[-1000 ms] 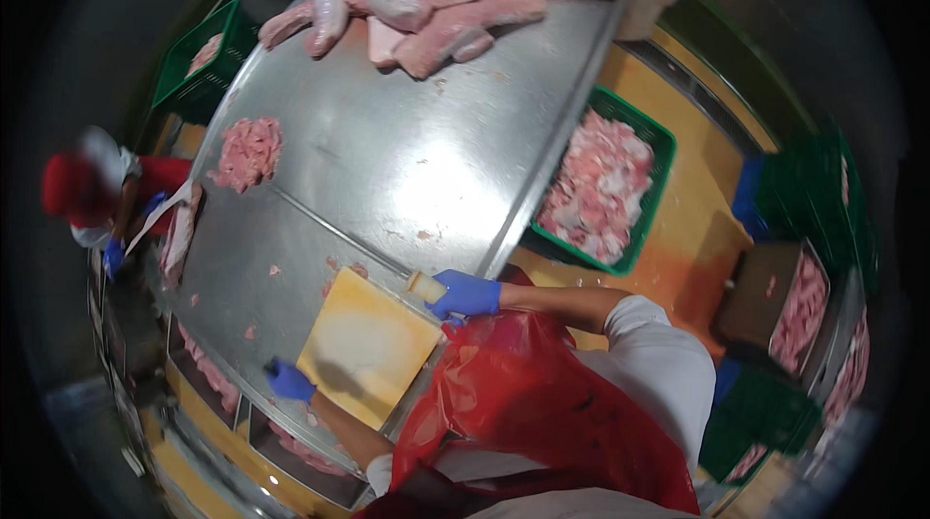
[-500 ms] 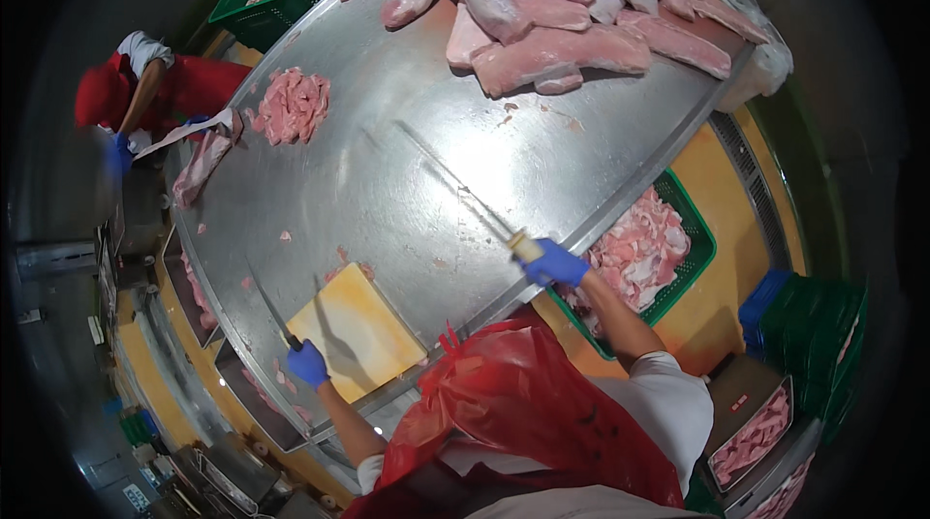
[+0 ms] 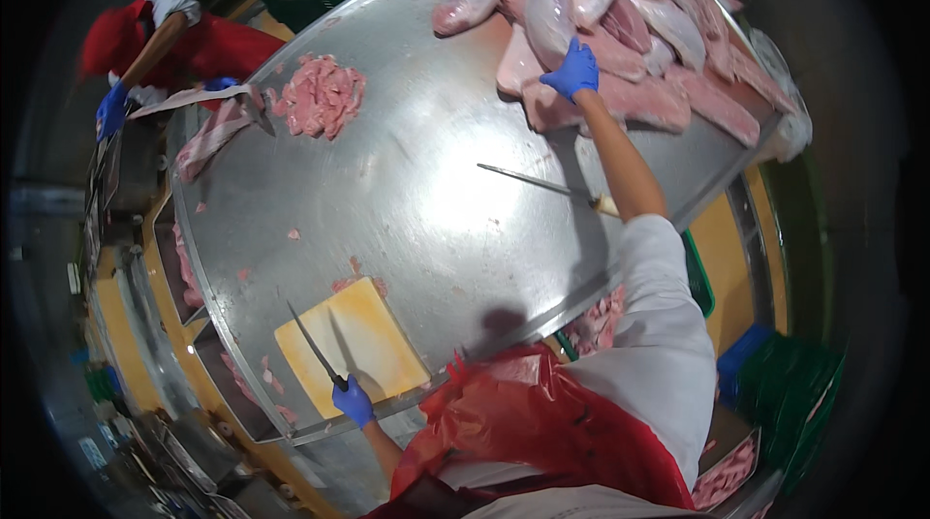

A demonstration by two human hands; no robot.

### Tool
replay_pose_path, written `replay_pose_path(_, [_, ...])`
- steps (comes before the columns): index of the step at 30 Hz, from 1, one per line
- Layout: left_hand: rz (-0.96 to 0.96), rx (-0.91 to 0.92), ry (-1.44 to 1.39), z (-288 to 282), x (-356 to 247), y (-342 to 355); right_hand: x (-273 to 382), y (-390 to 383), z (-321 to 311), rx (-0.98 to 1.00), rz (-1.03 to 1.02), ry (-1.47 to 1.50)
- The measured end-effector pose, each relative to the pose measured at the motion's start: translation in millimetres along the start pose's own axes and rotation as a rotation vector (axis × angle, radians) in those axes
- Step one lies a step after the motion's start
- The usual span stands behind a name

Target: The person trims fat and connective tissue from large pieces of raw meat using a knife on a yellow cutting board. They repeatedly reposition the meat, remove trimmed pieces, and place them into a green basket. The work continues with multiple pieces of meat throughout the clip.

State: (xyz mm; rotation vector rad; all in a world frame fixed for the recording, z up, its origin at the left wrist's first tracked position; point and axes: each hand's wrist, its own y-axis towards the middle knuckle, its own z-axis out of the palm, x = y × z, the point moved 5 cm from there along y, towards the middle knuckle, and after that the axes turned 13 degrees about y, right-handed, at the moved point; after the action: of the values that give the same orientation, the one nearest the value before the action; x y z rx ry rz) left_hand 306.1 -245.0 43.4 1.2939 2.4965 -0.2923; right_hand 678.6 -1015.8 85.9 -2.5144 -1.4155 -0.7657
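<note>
**Right hand at the long meat, knife over the board**

Judging by how things lie, you look partway through: small cut meat (image 3: 323, 96) sits heaped beyond the cutting board (image 3: 373, 345), and more shows in the green crate (image 3: 699, 277) to the board's right. The long meat pieces (image 3: 625, 25) seem to be what is left, piled whole on the tabletop (image 3: 417, 141), well beyond the board and to its right.

Your right arm stretches far forward, nearly straight, over the sharpening rod (image 3: 535, 178). Your right hand (image 3: 575, 72) is palm-down over the pile, fingers parted; how firmly it touches you can't tell. Your left hand (image 3: 354, 401), at the board's near edge, has its fingers wrapped round the knife (image 3: 314, 345), blade slanting away leftward.
</note>
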Motion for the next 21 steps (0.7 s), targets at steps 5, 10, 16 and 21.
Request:
replay_pose_path(5, [0.019, 0.07, -0.06, -9.3, 3.9, -6.2, -9.5, 76.6, 37.7, -0.18, 0.294, -0.097])
replay_pose_path(10, [-0.2, 0.043, -0.221, -18.6, 50.1, -33.0, -8.6, 82.5, 67.1, -0.074, 0.309, -0.036])
replay_pose_path(16, [-0.188, 0.001, -0.359, -9.4, 39.7, -13.3, -31.4, 68.7, 121.4, 0.586, 0.61, 1.309])
replay_pose_path(21, [-0.121, -0.047, -0.394, -11.8, 41.7, -5.9, 62.6, 21.9, 83.4, 0.834, 0.36, 1.716])
